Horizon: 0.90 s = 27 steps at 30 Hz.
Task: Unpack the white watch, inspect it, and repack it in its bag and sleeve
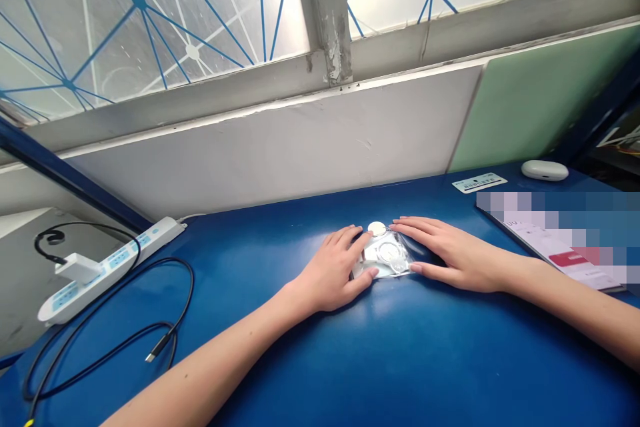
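A clear plastic bag (384, 255) lies on the blue table (360, 360) between my hands. Inside it shows a whitish, ring-shaped part, whose kind I cannot make out. At the bag's far edge is a small round white disc (377, 229). My left hand (337, 268) rests with fingers spread over the bag's left side, the thumb on its near left part. On the other side, my right hand (453, 255) lies with fingers stretched out, the fingertips at the bag's right edge. Neither hand is closed around anything.
At the left stands a white power strip (150, 240) with a white charger (80, 268) plugged in; its black cable (187, 307) loops over the table. To the right are a printed card (480, 183), a white earbud case (545, 170) and a pink-white box or booklet (543, 240), partly blurred.
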{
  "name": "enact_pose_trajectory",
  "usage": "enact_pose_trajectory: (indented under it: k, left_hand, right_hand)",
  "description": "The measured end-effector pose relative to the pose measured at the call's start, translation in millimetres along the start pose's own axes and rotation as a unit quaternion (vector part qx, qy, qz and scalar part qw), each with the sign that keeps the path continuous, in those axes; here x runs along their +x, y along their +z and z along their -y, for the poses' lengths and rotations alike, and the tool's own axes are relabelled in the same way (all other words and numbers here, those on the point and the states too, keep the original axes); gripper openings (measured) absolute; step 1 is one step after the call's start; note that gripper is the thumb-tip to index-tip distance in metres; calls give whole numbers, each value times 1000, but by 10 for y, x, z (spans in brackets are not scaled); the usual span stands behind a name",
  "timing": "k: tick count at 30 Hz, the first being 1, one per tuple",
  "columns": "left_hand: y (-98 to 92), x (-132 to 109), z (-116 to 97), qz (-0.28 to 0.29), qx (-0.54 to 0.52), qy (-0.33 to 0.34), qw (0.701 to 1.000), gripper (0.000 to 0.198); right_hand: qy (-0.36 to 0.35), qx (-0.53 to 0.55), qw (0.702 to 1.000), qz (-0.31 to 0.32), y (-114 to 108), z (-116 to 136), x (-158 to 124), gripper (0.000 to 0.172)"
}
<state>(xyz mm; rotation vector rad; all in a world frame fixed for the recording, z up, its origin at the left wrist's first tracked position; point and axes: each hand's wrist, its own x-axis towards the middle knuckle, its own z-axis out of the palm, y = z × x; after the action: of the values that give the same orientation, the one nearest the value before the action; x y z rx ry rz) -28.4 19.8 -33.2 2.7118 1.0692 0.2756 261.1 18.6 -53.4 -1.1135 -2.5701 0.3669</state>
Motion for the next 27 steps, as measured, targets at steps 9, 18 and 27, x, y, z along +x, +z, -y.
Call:
enact_pose_trajectory:
  k: [9,18,27]
  left_hand:
    - [-2,0,-8,0,-4,-3,1000,61]
    - [15,0,7,-7,-9,-1,1000,61]
    - [23,9,8,-13,-10,-28,999,71]
  right_hand:
    - [0,8,1000,-1,10,-9,-9,69]
    - [-5,8,1000,-4,-16,18,1,69]
    - [14,21,1000,-2,-15,-5,10,71]
